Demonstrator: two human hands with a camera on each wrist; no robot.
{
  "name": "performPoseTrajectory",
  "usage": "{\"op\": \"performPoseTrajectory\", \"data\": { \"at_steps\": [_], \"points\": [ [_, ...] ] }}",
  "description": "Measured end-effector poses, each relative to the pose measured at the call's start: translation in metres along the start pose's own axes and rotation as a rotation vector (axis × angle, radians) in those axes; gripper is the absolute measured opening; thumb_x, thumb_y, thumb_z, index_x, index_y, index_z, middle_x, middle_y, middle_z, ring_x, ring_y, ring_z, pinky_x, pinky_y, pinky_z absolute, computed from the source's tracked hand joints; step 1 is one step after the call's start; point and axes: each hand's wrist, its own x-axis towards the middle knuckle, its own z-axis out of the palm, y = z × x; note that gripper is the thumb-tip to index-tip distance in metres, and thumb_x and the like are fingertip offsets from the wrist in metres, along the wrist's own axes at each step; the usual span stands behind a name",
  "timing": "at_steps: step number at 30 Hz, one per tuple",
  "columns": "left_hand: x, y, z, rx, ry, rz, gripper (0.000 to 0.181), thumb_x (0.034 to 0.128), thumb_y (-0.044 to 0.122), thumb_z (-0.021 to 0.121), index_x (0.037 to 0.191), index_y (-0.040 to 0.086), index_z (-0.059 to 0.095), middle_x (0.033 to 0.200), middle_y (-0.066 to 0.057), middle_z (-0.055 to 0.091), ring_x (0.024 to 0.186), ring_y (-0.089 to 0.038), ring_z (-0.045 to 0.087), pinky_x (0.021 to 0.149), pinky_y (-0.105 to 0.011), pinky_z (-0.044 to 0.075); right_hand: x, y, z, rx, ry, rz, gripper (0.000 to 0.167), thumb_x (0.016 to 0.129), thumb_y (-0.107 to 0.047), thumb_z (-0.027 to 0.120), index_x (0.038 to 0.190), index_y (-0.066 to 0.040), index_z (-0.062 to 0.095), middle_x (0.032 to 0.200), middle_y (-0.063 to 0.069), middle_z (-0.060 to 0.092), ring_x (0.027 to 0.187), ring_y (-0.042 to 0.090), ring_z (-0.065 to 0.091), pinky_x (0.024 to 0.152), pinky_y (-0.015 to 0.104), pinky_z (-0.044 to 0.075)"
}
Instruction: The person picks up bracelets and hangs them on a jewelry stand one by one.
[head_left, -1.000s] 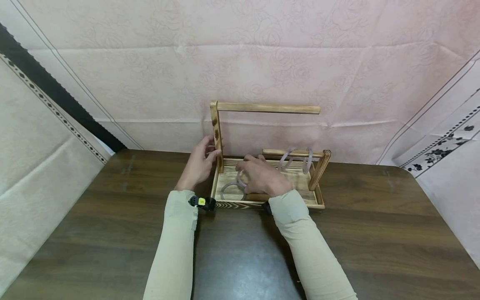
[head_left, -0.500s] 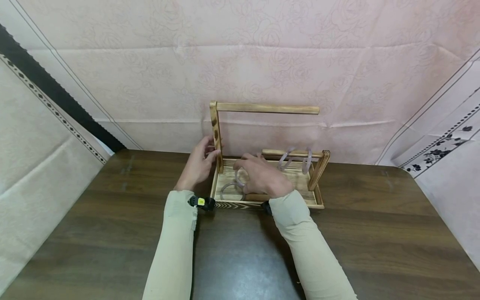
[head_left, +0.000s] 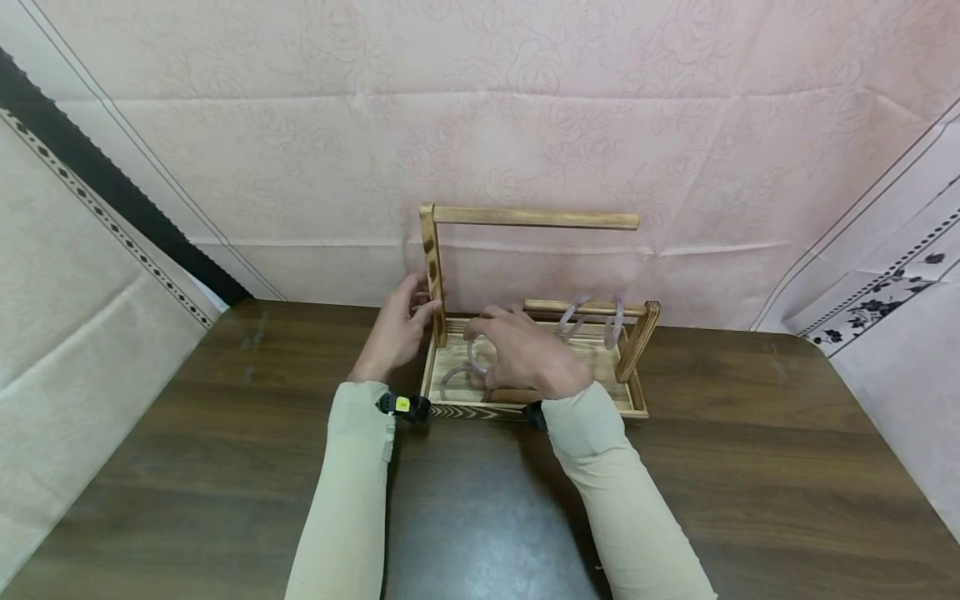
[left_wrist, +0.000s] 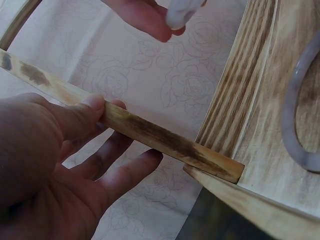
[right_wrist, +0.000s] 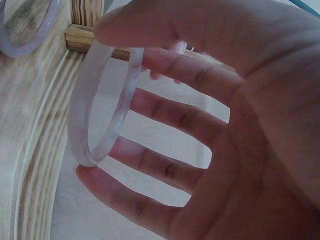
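A wooden bangle stand has a shallow tray, a tall left post with a long upper bar, and a short lower bar at the right. My left hand pinches the tall post between thumb and fingers, as the left wrist view shows. Inside the tray's left half, my right hand holds a pale lavender bangle by its rim, thumb on one side and fingers on the other. Another bangle lies in the tray beside it.
Bangles hang on the lower bar, one left of another. A slanted right post carries that bar. The stand sits at the back of a dark wooden table, near a pink patterned cloth.
My right hand has shifted slightly to the left with its bangle. The left hand stays on the post, and the hanging bangles look unmoved.
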Motion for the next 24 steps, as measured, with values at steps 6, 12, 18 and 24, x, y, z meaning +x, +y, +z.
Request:
{"op": "performPoseTrajectory", "data": {
  "at_steps": [6, 12, 18, 24],
  "points": [
    [0.000, 0.002, 0.000, -0.005, -0.003, 0.005, 0.038, 0.1060, 0.010, 0.052, 0.143, 0.006, 0.047, 0.137, -0.017, 0.063, 0.129, -0.032, 0.058, 0.107, -0.049, 0.051, -0.005, -0.003, -0.003, 0.011, 0.008, -0.002, 0.062, 0.074, -0.009, 0.085, 0.131, -0.023, 0.064, 0.143, 0.000, 0.054, 0.133, 0.031, 0.046, 0.103, 0.044, 0.050],
    [0.000, 0.002, 0.001, -0.004, -0.007, 0.011, 0.038, 0.1060, 0.010, 0.052, 0.143, 0.006, 0.047, 0.138, -0.017, 0.063, 0.129, -0.032, 0.058, 0.107, -0.049, 0.051, -0.008, -0.005, -0.006, 0.007, 0.022, -0.025, 0.061, 0.075, -0.010, 0.086, 0.130, -0.024, 0.064, 0.143, 0.000, 0.055, 0.127, 0.030, 0.047, 0.098, 0.043, 0.051],
    [0.001, 0.000, 0.000, 0.011, -0.007, 0.005, 0.039, 0.1064, 0.010, 0.051, 0.145, 0.006, 0.046, 0.139, -0.017, 0.063, 0.130, -0.032, 0.058, 0.108, -0.050, 0.050, -0.012, -0.010, -0.010, -0.006, 0.045, -0.040, 0.060, 0.076, -0.013, 0.087, 0.130, -0.027, 0.064, 0.140, -0.003, 0.055, 0.127, 0.028, 0.047, 0.098, 0.044, 0.052],
    [0.000, 0.001, 0.000, 0.004, -0.006, 0.007, 0.037, 0.1062, 0.009, 0.052, 0.143, 0.006, 0.047, 0.138, -0.018, 0.062, 0.130, -0.033, 0.058, 0.108, -0.051, 0.050, -0.014, -0.014, -0.014, -0.035, 0.074, -0.047, 0.062, 0.075, -0.017, 0.087, 0.131, -0.028, 0.063, 0.139, -0.005, 0.055, 0.127, 0.026, 0.047, 0.096, 0.044, 0.054]
  ]
}}
